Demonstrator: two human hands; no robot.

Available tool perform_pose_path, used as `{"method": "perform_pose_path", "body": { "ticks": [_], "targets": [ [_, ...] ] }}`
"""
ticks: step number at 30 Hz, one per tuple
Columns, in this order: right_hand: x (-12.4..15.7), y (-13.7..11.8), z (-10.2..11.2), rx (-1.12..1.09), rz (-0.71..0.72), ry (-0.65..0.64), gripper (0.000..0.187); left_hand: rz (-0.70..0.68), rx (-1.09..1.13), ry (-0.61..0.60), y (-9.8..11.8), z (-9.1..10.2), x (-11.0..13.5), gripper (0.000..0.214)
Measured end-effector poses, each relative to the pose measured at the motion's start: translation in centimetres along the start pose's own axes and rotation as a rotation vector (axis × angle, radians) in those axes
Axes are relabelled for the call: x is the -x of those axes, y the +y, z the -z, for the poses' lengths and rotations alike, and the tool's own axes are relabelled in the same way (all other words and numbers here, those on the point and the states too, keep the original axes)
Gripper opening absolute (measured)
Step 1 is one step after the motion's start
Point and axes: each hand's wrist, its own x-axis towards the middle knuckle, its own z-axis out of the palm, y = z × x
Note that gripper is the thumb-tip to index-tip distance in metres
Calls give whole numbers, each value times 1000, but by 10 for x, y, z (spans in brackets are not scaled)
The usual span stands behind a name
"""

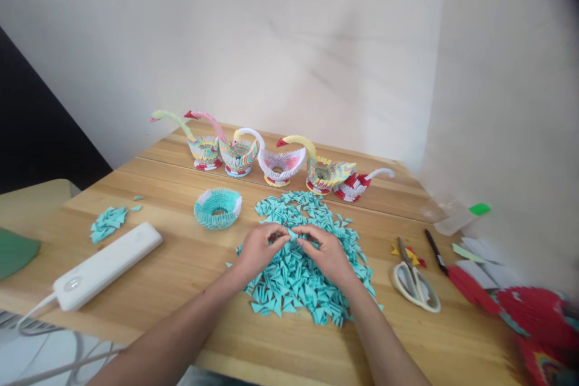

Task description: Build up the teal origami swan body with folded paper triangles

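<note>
My left hand (265, 247) and my right hand (326, 250) meet over a heap of turquoise folded paper triangles (296, 283). Between the fingertips of both is one small turquoise paper triangle (293, 234), pinched from either side. Its far details are too small to make out. Just beyond my left hand stands a round turquoise paper bowl (218, 210) with white patches, built from the same kind of folded pieces.
Several folded-paper swans (283, 166) line the back of the wooden table. A white power strip (108, 265) and a small turquoise pile (108, 223) lie left. Scissors (414, 283), a black pen (435, 250) and red paper pieces (529, 313) are on the right.
</note>
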Motion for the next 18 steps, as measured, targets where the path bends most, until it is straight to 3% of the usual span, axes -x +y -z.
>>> {"method": "perform_pose_path", "body": {
  "ticks": [3,6,13,18],
  "targets": [
    [1,0,-3,39,44,34,28,65,113,19,0,-1,0,22],
    [2,-1,-5,82,85,45,33,82,155,-7,0,0,-1,12],
    [4,-2,-2,128,147,16,36,52,103,-28,1,4,-3,10],
    [4,1,4,119,107,66,35,71,103,26,0,8,-6,12]
  ]
}}
